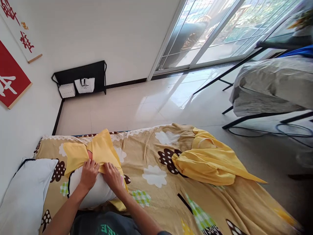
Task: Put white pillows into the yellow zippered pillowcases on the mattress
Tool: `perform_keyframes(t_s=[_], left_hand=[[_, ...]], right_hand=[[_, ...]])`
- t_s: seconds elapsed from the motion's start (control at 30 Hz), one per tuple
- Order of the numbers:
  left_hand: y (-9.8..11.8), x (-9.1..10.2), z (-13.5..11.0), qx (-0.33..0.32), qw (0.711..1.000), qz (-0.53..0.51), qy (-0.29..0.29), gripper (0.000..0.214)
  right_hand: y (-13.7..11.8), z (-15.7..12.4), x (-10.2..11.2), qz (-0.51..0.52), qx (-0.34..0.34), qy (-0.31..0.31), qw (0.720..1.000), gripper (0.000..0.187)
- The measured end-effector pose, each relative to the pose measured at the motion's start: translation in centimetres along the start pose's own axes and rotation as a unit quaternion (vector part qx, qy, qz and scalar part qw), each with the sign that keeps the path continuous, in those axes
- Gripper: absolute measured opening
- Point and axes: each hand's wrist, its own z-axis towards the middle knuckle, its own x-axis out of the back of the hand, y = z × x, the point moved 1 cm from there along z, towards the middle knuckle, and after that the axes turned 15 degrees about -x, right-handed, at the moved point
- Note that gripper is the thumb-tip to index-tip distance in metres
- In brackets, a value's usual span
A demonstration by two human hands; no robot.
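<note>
A yellow pillowcase [104, 147] lies over the far part of a white pillow [90, 192] close to my body. My left hand [89, 173] has its fingers curled on the pillowcase's near edge, beside a small reddish patch. Just to the right, my right hand [112, 177] grips the same edge with bent fingers. The pillow's near part is bare white, with dark piping at its left side. Some yellow cloth also shows beneath its right side.
Another white pillow [26, 192] lies at the left. Bunched yellow cloth [207, 160] rests on the patterned bed sheet [146, 153] to the right. A black rack [93, 76] with a white bag [84, 85] stands by the wall. A plastic-covered chair [271, 85] is at the right.
</note>
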Motion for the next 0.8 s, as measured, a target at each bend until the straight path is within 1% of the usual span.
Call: perform_keyframes(t_s=[0.03, 0.07, 0.1, 0.13, 0.17, 0.2, 0.23, 0.27, 0.3, 0.37, 0.43, 0.57, 0.67, 0.73, 0.8], left_hand=[[-0.5, -0.2, -1.2, 0.007, 1.0, -0.018, 0.022, 0.028], [-1.3, -0.5, -2.7, 0.035, 0.997, -0.048, 0.058, 0.028], [-2.4, -1.0, -4.5, 0.089, 0.986, -0.092, 0.107, 0.028], [-3.5, -1.6, -6.3, 0.159, 0.964, -0.144, 0.159, 0.029], [-4.6, -2.4, -8.2, 0.238, 0.93, -0.194, 0.203, 0.031], [-5.5, -3.4, -9.8, 0.3, 0.896, -0.233, 0.229, 0.035], [-6.2, -4.3, -11.1, 0.341, 0.87, -0.269, 0.234, 0.039], [-6.6, -5.2, -11.9, 0.362, 0.852, -0.305, 0.225, 0.043], [-6.8, -6.0, -12.2, 0.364, 0.841, -0.34, 0.21, 0.047], [-6.7, -7.1, -11.7, 0.353, 0.825, -0.401, 0.184, 0.052], [-6.3, -7.6, -10.3, 0.346, 0.813, -0.435, 0.174, 0.051], [-4.9, -7.5, -7.1, 0.314, 0.815, -0.462, 0.157, 0.039], [-3.2, -7.4, -5.1, 0.288, 0.816, -0.48, 0.145, 0.031], [-1.8, -7.3, -4.0, 0.275, 0.816, -0.487, 0.147, 0.029], [-0.3, -7.1, -2.9, 0.265, 0.815, -0.491, 0.154, 0.033]], right_hand=[[0.6, 0.6, -0.2, -0.001, 0.005, -0.003, 1.0, 0.021], [1.3, 1.0, -0.3, -0.001, 0.006, -0.004, 1.0, 0.022], [1.9, 1.2, -0.4, -0.001, 0.006, -0.002, 1.0, 0.023], [2.6, 1.3, -0.4, 0.0, 0.004, 0.002, 1.0, 0.023], [3.2, 1.3, -0.4, 0.002, 0.002, 0.006, 1.0, 0.024], [3.7, 1.2, -0.3, 0.005, 0.0, 0.009, 1.0, 0.024], [4.1, 1.2, -0.2, 0.008, 0.001, 0.011, 1.0, 0.025], [4.4, 1.1, 0.0, 0.01, 0.004, 0.011, 1.0, 0.026], [4.6, 1.1, 0.1, 0.012, 0.01, 0.009, 1.0, 0.026], [4.9, 1.1, 0.4, 0.012, 0.018, 0.005, 1.0, 0.027], [5.3, 1.2, 0.7, 0.007, 0.019, 0.005, 1.0, 0.025], [6.9, 1.5, 2.1, -0.014, -0.002, 0.015, 1.0, 0.022], [8.2, 1.7, 3.8, -0.032, -0.016, 0.02, 0.999, 0.023], [8.5, 1.4, 5.0, -0.044, -0.023, 0.022, 0.999, 0.024], [8.1, 0.4, 5.9, -0.049, -0.015, 0.035, 0.998, 0.033]])
